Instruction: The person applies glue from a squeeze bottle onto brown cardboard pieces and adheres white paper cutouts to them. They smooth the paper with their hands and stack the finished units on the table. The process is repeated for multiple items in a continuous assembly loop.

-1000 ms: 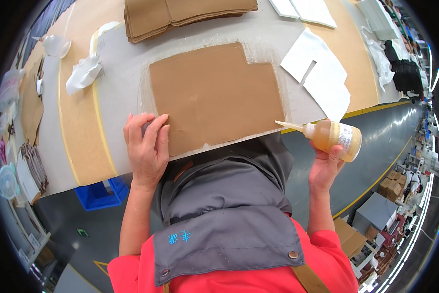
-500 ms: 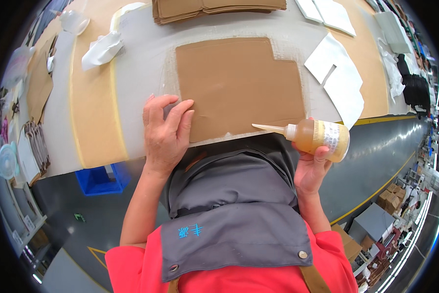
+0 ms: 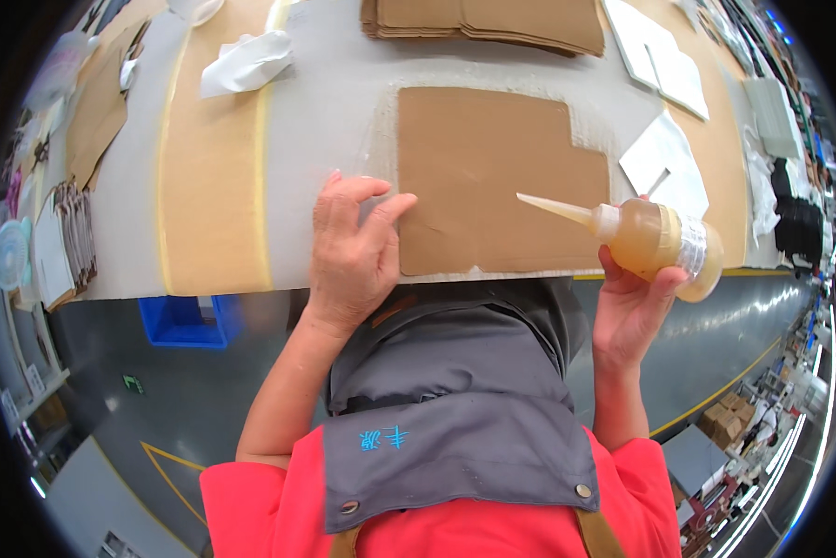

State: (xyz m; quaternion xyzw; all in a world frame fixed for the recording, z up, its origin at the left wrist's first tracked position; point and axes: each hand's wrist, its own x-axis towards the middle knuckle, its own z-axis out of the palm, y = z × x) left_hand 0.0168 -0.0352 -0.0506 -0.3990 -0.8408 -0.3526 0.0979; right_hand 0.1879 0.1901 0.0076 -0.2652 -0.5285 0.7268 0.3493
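A flat brown sheet (image 3: 492,186) with a notched far right corner lies near the table's front edge. It looks like leather or a similar material. My left hand (image 3: 354,246) is at its left edge, fingers bent and apart, holding nothing; one fingertip reaches the edge. In my right hand (image 3: 627,312) is a clear squeeze bottle (image 3: 655,237) of amber liquid, with a pale label and a long tapered nozzle. The bottle is tilted on its side above the sheet's right edge. Its nozzle tip points left over the sheet, apart from the surface.
Behind the sheet sits a stack of brown pieces (image 3: 483,23). White cut pieces (image 3: 669,172) lie to the right, a crumpled white cloth (image 3: 246,63) to the left. More cut pieces (image 3: 69,237) stand at the far left. A blue bin (image 3: 185,321) is below the table edge.
The whole view has shifted, so the table things appear farther right. The bottle's nozzle has risen from near the sheet's front edge to farther in over it. My left hand stays at the left edge.
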